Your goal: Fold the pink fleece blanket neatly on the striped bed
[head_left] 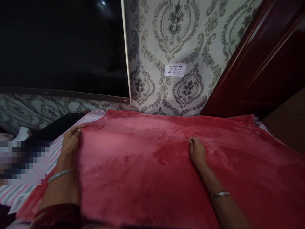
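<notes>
Red fleece blanket (152,165) covers most of the bed in front of the person, spread flat from the near edge up to the foot of the patterned wall, its pile showing darker and lighter streaks. Its left border runs up and away from the viewer, and the left hand (70,140) lies on that border with the fingers curled over the cloth's edge near the far left corner; the fingers are bent around the edge, though whether they actually pinch the fabric cannot be told. The right hand (196,151) rests near the middle of the blanket, palm down, fingers close together and slightly curled, pressing on the surface and holding nothing. Each wrist wears a thin silver bangle (61,174).

Under the blanket, along its left side, a striped sheet (56,148) in pink and white shows. Further left, a dark cushion-like shape (58,127) lies on the bed, beside a pixelated patch.

Behind the bed stands a wall with grey damask wallpaper (176,38). A small white label reading 277 (175,70) is stuck to it. A large dark screen (62,44) with a pale frame fills the upper left, and dark red wooden furniture (269,60) rises at the right.
</notes>
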The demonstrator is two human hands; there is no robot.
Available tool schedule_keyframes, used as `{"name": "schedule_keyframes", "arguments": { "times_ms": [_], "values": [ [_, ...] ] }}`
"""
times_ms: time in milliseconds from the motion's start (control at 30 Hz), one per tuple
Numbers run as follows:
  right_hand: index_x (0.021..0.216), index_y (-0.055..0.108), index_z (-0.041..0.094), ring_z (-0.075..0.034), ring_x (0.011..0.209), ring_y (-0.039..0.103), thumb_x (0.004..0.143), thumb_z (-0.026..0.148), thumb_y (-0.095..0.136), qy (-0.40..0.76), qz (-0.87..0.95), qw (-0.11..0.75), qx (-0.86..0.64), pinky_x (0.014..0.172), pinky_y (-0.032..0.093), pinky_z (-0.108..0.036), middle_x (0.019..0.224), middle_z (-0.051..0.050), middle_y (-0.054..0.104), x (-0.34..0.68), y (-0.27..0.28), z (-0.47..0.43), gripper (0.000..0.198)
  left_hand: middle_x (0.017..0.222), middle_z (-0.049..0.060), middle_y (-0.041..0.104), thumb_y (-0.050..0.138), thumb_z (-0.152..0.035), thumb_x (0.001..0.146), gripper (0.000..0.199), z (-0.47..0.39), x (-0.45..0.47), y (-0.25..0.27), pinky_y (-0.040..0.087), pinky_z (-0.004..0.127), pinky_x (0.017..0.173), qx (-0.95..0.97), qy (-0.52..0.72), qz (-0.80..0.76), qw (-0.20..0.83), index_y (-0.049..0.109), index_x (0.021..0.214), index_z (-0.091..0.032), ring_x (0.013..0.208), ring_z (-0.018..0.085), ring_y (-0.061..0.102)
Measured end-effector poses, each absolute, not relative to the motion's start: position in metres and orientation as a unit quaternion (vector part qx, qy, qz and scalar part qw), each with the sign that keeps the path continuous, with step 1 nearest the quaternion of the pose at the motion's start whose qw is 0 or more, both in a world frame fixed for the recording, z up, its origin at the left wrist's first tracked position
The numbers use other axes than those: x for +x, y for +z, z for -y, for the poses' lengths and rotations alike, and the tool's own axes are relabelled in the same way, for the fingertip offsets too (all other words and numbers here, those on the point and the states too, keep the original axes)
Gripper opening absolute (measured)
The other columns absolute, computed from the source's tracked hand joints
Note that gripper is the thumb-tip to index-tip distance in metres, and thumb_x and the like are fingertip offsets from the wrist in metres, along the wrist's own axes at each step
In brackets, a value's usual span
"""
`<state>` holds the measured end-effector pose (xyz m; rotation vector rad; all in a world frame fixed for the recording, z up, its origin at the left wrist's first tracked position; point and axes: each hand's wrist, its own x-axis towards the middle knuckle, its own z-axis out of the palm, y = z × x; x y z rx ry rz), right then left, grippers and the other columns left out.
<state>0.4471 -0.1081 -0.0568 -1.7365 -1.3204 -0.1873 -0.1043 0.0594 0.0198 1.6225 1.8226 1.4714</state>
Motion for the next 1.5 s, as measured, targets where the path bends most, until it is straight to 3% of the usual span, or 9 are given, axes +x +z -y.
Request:
{"name": "schedule_keyframes", "arguments": {
  "times_ms": [100, 200, 400, 600, 800, 1000, 1133, 1333, 1500],
  "values": [
    [0.082, 0.055, 0.024, -0.024, 0.076, 0.059, 0.093, 0.045, 0.036, -0.063, 0.542, 0.452, -0.705, 0.072, 0.048, -0.035, 0.082, -0.01, 0.065, 0.449, -0.057, 0.109, 0.03, 0.104, 0.006, 0.071, 0.048, -0.032, 0.081, 0.039, -0.057, -0.103, 0.023, 0.047, 0.037, 0.103, 0.575, 0.514, -0.61, 0.182, 0.069, 0.109, -0.016, 0.104, 0.022, 0.062],
    [0.084, 0.056, 0.024, -0.024, 0.077, 0.06, 0.092, 0.043, 0.037, -0.051, 0.547, 0.444, -0.708, 0.072, 0.049, -0.035, 0.082, -0.01, 0.066, 0.451, -0.06, 0.109, 0.028, 0.118, 0.011, 0.067, 0.043, -0.024, 0.082, 0.039, -0.059, -0.103, 0.024, 0.041, 0.04, 0.111, 0.634, 0.448, -0.617, 0.127, 0.068, 0.11, -0.012, 0.116, 0.024, 0.058],
    [0.095, 0.062, 0.022, -0.026, 0.085, 0.065, 0.091, 0.04, 0.037, -0.041, 0.559, 0.432, -0.707, 0.078, 0.052, -0.039, 0.091, -0.01, 0.07, 0.456, -0.066, 0.108, 0.031, 0.101, 0.01, 0.063, 0.043, -0.016, 0.078, 0.04, -0.067, -0.104, 0.019, 0.048, 0.042, 0.101, 0.698, 0.343, -0.624, 0.081, 0.071, 0.106, -0.016, 0.1, 0.024, 0.06],
    [0.096, 0.065, 0.022, -0.027, 0.092, 0.066, 0.09, 0.04, 0.037, -0.026, 0.583, 0.416, -0.697, 0.085, 0.053, -0.041, 0.096, -0.011, 0.071, 0.46, -0.068, 0.108, 0.033, 0.11, 0.013, 0.057, 0.043, -0.018, 0.082, 0.044, -0.067, -0.098, 0.016, 0.049, 0.04, 0.095, 0.686, 0.243, -0.685, 0.033, 0.068, 0.118, -0.015, 0.098, 0.028, 0.06],
    [0.093, 0.065, 0.023, -0.026, 0.091, 0.066, 0.09, 0.04, 0.038, -0.018, 0.589, 0.426, -0.687, 0.087, 0.053, -0.041, 0.093, -0.01, 0.071, 0.46, -0.067, 0.109, 0.033, 0.11, 0.012, 0.055, 0.047, -0.016, 0.084, 0.028, -0.06, -0.093, 0.024, 0.049, 0.038, 0.097, 0.637, 0.328, -0.697, -0.004, 0.068, 0.103, -0.016, 0.104, 0.027, 0.059],
    [0.093, 0.065, 0.022, -0.027, 0.09, 0.066, 0.092, 0.042, 0.037, -0.021, 0.582, 0.458, -0.672, 0.086, 0.052, -0.041, 0.093, -0.01, 0.071, 0.455, -0.057, 0.111, 0.034, 0.117, 0.015, 0.05, 0.043, -0.022, 0.091, 0.033, -0.047, -0.091, 0.034, 0.046, 0.04, 0.105, 0.57, 0.422, -0.703, -0.054, 0.064, 0.114, -0.01, 0.113, 0.027, 0.054],
    [0.094, 0.065, 0.022, -0.026, 0.09, 0.067, 0.094, 0.045, 0.035, -0.041, 0.578, 0.458, -0.674, 0.084, 0.052, -0.039, 0.094, -0.01, 0.073, 0.45, -0.05, 0.114, 0.038, 0.116, 0.014, 0.049, 0.045, -0.022, 0.089, 0.031, -0.045, -0.088, 0.036, 0.046, 0.043, 0.106, 0.558, 0.427, -0.71, -0.042, 0.064, 0.111, -0.011, 0.112, 0.028, 0.053],
    [0.089, 0.068, 0.021, -0.024, 0.073, 0.066, 0.097, 0.061, 0.028, -0.059, 0.558, 0.425, -0.71, 0.066, 0.048, -0.032, 0.08, -0.008, 0.072, 0.445, -0.048, 0.122, 0.057, 0.112, 0.011, 0.049, 0.049, -0.019, 0.083, 0.029, -0.046, -0.083, 0.037, 0.048, 0.043, 0.104, 0.526, 0.434, -0.73, -0.05, 0.066, 0.106, -0.013, 0.107, 0.028, 0.056],
    [0.081, 0.068, 0.021, -0.024, 0.075, 0.066, 0.09, 0.069, 0.042, -0.064, 0.63, 0.379, -0.675, 0.07, 0.049, -0.033, 0.081, -0.008, 0.072, 0.446, -0.048, 0.127, 0.055, 0.118, 0.013, 0.048, 0.047, -0.022, 0.085, 0.032, -0.044, -0.084, 0.035, 0.048, 0.045, 0.102, 0.536, 0.413, -0.734, -0.061, 0.064, 0.11, -0.014, 0.108, 0.03, 0.057]
  ]
}}
